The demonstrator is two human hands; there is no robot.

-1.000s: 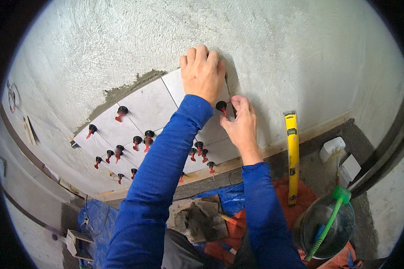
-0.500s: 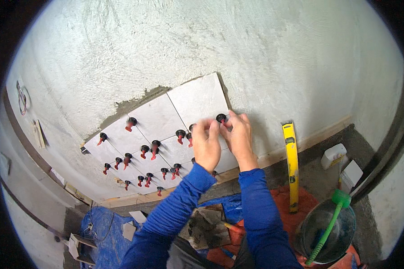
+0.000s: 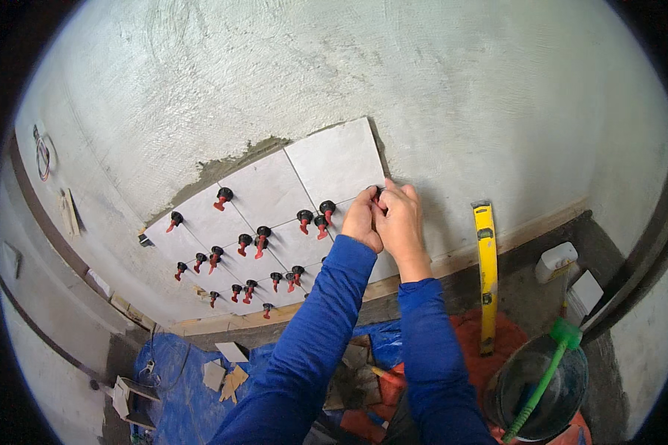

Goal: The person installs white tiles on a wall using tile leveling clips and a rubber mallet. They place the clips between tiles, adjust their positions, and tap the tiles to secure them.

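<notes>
At far left, coiled wires (image 3: 41, 153) are hanging on the rough wall (image 3: 423, 74). Below, pieces of tile (image 3: 214, 374) are lying on a blue sheet (image 3: 172, 371), which is presumably protecting the floor. Red-and-black levelling clips (image 3: 223, 198) are standing along the seams of the pale tiles (image 3: 338, 159), apparently holding neighbouring edges flush. The left hand (image 3: 364, 221) is touching the seam area with its fingers bunched; whether they are gripping cannot be told. The right hand (image 3: 402, 230), meeting it, appears to be pinching a partly hidden clip (image 3: 379, 191) near the top-right tile's lower right corner, the pairing probably serving to steady it. Farther right, a yellow spirit level (image 3: 485, 278) is standing upright, seemingly leaning against the wall within reach. A green-handled tool (image 3: 536, 386) is resting in a dark bucket (image 3: 513, 371), likely keeping it handy.
</notes>
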